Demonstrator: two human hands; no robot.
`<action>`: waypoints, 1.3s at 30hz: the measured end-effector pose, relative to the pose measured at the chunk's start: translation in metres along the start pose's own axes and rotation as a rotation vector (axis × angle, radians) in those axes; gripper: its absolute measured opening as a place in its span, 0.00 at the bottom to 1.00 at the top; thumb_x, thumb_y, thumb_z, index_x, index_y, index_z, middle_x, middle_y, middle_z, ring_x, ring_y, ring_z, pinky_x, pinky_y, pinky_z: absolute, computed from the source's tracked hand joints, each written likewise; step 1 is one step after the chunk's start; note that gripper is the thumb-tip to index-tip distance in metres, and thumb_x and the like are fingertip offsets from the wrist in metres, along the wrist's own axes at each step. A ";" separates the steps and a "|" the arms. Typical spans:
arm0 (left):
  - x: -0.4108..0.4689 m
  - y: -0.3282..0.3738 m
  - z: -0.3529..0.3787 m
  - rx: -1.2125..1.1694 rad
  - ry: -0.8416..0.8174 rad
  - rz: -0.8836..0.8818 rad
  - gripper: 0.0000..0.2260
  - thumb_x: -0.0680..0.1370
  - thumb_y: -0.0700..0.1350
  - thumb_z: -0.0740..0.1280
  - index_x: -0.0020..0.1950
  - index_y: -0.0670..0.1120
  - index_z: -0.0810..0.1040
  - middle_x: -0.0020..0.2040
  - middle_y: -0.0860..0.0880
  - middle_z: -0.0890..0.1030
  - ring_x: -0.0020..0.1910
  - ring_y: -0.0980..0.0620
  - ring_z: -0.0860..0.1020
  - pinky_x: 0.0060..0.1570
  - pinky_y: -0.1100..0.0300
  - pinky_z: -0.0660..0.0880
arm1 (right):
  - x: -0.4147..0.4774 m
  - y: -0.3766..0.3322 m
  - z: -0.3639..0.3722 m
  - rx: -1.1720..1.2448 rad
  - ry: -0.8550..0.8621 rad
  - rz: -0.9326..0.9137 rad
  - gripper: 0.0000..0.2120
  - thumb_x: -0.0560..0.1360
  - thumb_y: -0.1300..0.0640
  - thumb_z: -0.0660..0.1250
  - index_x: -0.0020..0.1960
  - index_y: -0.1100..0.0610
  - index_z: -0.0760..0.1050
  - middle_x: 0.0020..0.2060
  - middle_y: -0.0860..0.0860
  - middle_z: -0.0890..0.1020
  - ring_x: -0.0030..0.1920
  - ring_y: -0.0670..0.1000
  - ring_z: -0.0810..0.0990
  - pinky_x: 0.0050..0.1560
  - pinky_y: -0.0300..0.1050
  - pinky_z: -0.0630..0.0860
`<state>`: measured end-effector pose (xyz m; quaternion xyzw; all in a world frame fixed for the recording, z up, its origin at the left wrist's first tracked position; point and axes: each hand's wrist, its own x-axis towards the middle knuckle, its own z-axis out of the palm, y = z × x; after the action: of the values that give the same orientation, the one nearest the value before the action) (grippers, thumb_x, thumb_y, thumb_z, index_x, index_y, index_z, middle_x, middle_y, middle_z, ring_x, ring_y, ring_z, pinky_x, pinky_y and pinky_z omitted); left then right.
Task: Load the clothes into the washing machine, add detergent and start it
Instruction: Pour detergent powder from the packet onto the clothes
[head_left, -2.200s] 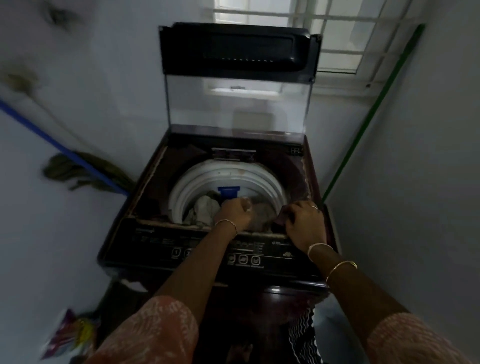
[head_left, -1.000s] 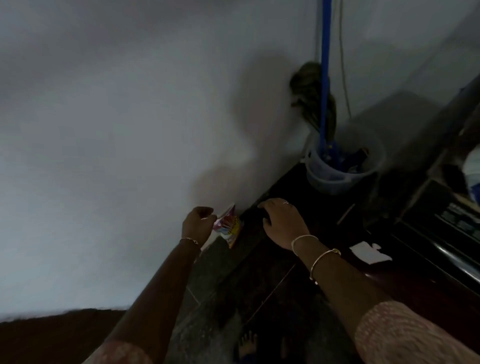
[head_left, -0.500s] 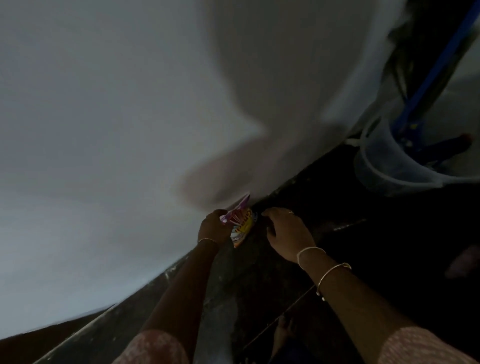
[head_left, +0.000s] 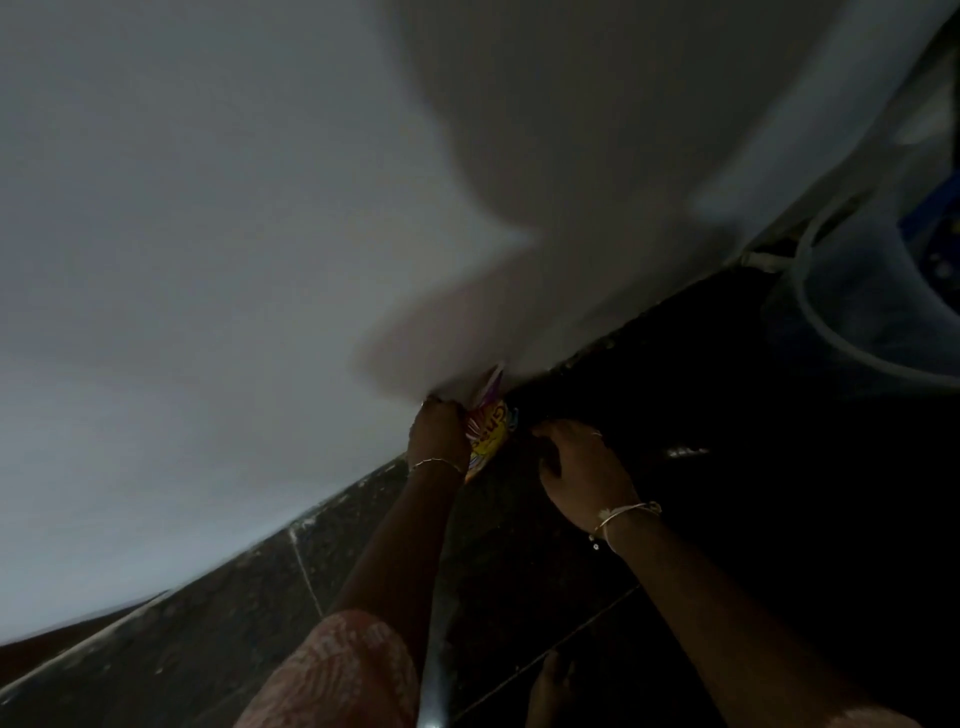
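**Detergent packet gripped at the foot of the wall**

Since the earlier frames the hands have been taken from the washer's tub and brought down to the foot of the wall. The machine is no longer seen.

The brightly printed detergent packet (head_left: 488, 439) is held where the white wall (head_left: 208, 260) meets the dark floor (head_left: 701, 519), just left of the middle of the view. The left grip (head_left: 439, 431) is closed round the packet's left edge, with the fingers curled over it. The packet's top corner is seen sticking up past the knuckles against the wall.

The right grip (head_left: 582, 467) is placed just beside the packet on its right, with the fingers bent downward. Whether the packet is touched by it, or anything is pinched in it, cannot be told in the dim light. Nor can it be told whether the packet is lifted clear of the floor. A translucent bucket (head_left: 841, 322) is seen at the far right, well apart from both.

The step in hand is judged to be the fetching of detergent. Dosing and starting are still to be done.

Next, the packet must be carried up to the machine, which is judged from the earlier view to lie off to the right. It should be kept upright in case its mouth is already cut, then opened or tipped with the help of the right grip. A soft pouch is likely to sag and spill if squeezed low, so a hold near its top is called for.
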<state>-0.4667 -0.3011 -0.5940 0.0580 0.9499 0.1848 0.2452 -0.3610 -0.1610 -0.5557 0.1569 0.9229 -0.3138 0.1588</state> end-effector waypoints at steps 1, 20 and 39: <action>-0.002 0.002 0.000 0.005 0.003 0.013 0.12 0.78 0.41 0.63 0.57 0.42 0.82 0.57 0.38 0.78 0.57 0.39 0.77 0.56 0.53 0.73 | -0.001 0.001 -0.002 0.015 0.014 0.014 0.21 0.74 0.60 0.65 0.66 0.54 0.72 0.64 0.52 0.75 0.67 0.52 0.70 0.68 0.45 0.68; -0.167 0.081 -0.134 0.036 -0.059 0.518 0.12 0.75 0.44 0.68 0.56 0.41 0.82 0.48 0.40 0.76 0.48 0.43 0.76 0.43 0.61 0.66 | -0.125 -0.072 -0.098 0.813 0.253 0.397 0.51 0.62 0.68 0.78 0.77 0.52 0.54 0.73 0.55 0.64 0.72 0.56 0.64 0.68 0.53 0.69; -0.398 0.231 -0.362 -0.185 0.317 1.088 0.08 0.73 0.35 0.67 0.48 0.41 0.84 0.44 0.44 0.81 0.44 0.46 0.79 0.48 0.57 0.76 | -0.370 -0.190 -0.305 0.904 0.692 0.080 0.16 0.65 0.67 0.77 0.51 0.66 0.81 0.48 0.62 0.84 0.49 0.52 0.82 0.54 0.53 0.78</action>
<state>-0.2911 -0.2846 -0.0358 0.4884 0.7884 0.3732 -0.0267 -0.1615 -0.1821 -0.0808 0.3376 0.6884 -0.6016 -0.2241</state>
